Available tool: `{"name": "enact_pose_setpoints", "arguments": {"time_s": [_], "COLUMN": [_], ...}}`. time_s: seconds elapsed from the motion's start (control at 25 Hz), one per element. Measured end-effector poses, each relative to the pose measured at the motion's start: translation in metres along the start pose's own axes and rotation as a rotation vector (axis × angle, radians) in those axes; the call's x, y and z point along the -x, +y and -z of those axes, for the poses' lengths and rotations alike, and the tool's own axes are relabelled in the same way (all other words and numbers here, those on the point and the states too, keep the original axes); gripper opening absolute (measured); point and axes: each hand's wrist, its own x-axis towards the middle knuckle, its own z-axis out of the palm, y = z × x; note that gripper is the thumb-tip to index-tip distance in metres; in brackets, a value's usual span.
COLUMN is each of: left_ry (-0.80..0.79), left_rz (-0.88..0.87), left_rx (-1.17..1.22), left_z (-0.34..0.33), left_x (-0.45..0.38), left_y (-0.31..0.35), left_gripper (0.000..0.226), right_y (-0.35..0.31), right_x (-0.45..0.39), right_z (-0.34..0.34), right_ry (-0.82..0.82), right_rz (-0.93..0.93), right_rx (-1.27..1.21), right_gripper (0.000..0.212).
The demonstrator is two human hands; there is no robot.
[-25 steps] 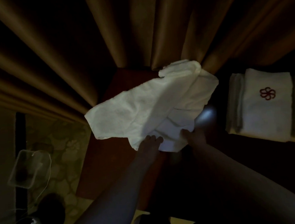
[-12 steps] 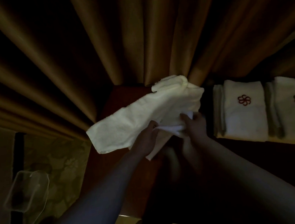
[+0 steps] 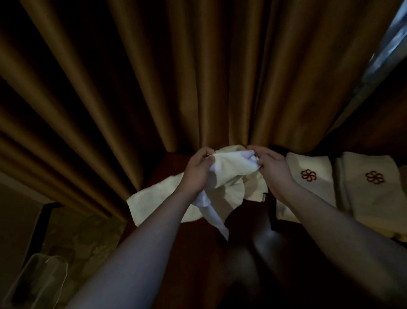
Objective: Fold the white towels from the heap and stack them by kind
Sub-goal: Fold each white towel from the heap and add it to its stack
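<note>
Nearest you, your two bare forearms reach forward over the dark wooden table [image 3: 191,265], which shows a glossy patch between them. Low at your left, on the patterned floor, sits one clear plastic container [image 3: 35,284] with a thin white cord trailing beside it. Farther out, your left hand [image 3: 196,174] has its fingers curled round the bunched upper edge of one white towel [image 3: 228,174], and your right hand [image 3: 271,166] pinches the same bunch from the other side, fingertips bent in on the cloth; the two hands are close together with only the gathered fabric between them. That towel is lifted at the top, while its loose lower part drapes down: one flap spreads out to the left over the table, and one narrow tail hangs toward you below your left wrist. A small tag shows on its right edge. To the right, just beside your right hand, lie two folded towels, each marked with one dark red flower emblem: the nearer folded towel [image 3: 310,167] and the second folded towel [image 3: 375,189], side by side and touching. More folded white cloth shows at the far right, too cut off to count. Behind everything hangs one brown pleated curtain [image 3: 191,70].
</note>
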Motion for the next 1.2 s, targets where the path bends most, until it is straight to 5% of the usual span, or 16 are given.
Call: {"name": "enact_pose_setpoints", "arguments": {"time_s": [0.28, 0.52, 0.68, 0.84, 0.96, 1.2], "left_ry": [0.320, 0.222, 0.116, 0.102, 0.004, 0.072], "left_rz": [0.230, 0.126, -0.073, -0.071, -0.063, 0.018], "left_rx": [0.070, -0.192, -0.193, -0.230, -0.248, -0.178], "left_z": [-0.008, -0.023, -0.035, -0.023, -0.016, -0.011], "left_x": [0.015, 0.047, 0.052, 0.034, 0.017, -0.004], "left_y": [0.013, 0.002, 0.004, -0.003, -0.001, 0.020], "left_gripper": [0.024, 0.013, 0.021, 0.027, 0.011, 0.022], "right_y": [-0.039, -0.027, -0.024, -0.025, -0.020, 0.011], "right_x": [0.036, 0.037, 0.024, 0.008, -0.007, -0.005], "right_z": [0.022, 0.012, 0.001, 0.001, -0.002, -0.010], "right_ry": [-0.192, -0.279, -0.387, -0.528, -0.499, -0.322], "right_rz": [0.215, 0.289, 0.282, 0.149, 0.132, 0.233], "right_rx": [0.152, 0.426, 0.559, 0.557, 0.582, 0.472], "right_gripper": [0.022, 0.005, 0.011, 0.014, 0.018, 0.023]}}
